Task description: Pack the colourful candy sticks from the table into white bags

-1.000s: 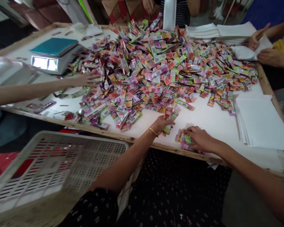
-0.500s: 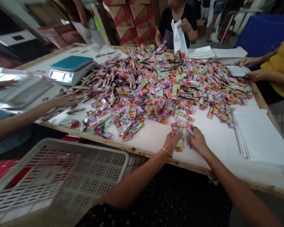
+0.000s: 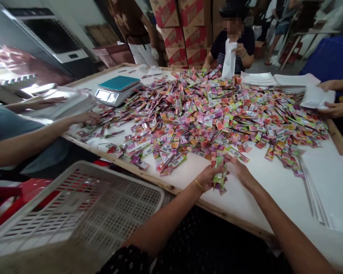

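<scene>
Pink, green and orange foil sachets were what it was all about here: a small bunch of sachets (image 3: 219, 173) sat gripped between both hands just above the white table (image 3: 257, 194), close to its near edge. The left hand (image 3: 208, 177), gold bangle (image 3: 199, 185) on the wrist, had its fingers curled round the bunch from the left, and the right hand (image 3: 240, 171) was pressed against the same bunch from the other side, so both were clamped on it, with a few sachets hanging out below the fingers. Just behind that, the huge pile of sachets (image 3: 211, 110) covered most of the middle of the table and ran out toward the right edge. A scale with a teal top (image 3: 117, 89) stood near the far left corner. A stack of white bags (image 3: 331, 186) lay at the near right corner, with more white bags (image 3: 277, 79) along the far edge. Off the near edge on the left sat a pale plastic crate (image 3: 82, 213). Other people were around too: a co-worker's hand (image 3: 87, 117) was in the sachets at the left edge, a person at the far edge (image 3: 231, 49) held up a white bag, and another pair of hands (image 3: 331, 108) held a white bag at the right edge.
</scene>
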`<state>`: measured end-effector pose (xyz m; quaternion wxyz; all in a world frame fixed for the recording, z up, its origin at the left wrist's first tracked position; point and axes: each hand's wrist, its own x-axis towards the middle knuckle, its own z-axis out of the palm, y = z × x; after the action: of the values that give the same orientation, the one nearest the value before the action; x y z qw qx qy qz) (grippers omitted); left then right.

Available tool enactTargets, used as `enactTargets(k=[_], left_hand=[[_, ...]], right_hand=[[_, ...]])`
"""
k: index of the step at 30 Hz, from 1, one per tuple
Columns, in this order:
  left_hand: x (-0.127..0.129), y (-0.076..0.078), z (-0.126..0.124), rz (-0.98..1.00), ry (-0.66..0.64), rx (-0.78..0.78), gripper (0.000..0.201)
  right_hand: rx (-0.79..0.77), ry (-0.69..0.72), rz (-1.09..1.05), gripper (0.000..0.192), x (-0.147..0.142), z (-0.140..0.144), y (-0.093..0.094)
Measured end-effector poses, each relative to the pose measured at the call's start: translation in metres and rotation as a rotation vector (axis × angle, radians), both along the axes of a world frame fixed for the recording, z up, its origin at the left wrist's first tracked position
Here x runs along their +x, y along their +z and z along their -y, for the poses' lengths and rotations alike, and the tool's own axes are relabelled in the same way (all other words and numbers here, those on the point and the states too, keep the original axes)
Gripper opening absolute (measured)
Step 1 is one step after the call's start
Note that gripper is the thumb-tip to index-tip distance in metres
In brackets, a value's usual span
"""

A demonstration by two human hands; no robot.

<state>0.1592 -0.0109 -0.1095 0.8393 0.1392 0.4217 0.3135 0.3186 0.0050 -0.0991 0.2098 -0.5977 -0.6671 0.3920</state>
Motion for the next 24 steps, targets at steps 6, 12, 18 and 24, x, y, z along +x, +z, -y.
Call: enactTargets(k=[6, 12, 18, 24], left_hand=[[-0.057, -0.003, -0.009, -0.036, 0.216, -0.120, 0.017], [-0.071, -0.013, -0.007, -0.007, 0.321, -0.181, 0.011], [-0.071, -0.018, -0.008, 0.007, 0.361, -0.183, 0.012], [-0.078, -0.015, -0.007, 0.126, 0.448, -0.149, 0.016]], right_hand=[[-0.002, -0.305, 0.367, 0.068, -0.071, -0.102, -0.018], [0.177, -0.326, 0.577, 0.054, -0.072, -0.128, -0.044], [0.058, -0.325, 0.626, 0.049, 0.028, -0.122, -0.014], [-0.317, -0.475, -0.039, 0.045, 0.024, -0.075, 0.001]])
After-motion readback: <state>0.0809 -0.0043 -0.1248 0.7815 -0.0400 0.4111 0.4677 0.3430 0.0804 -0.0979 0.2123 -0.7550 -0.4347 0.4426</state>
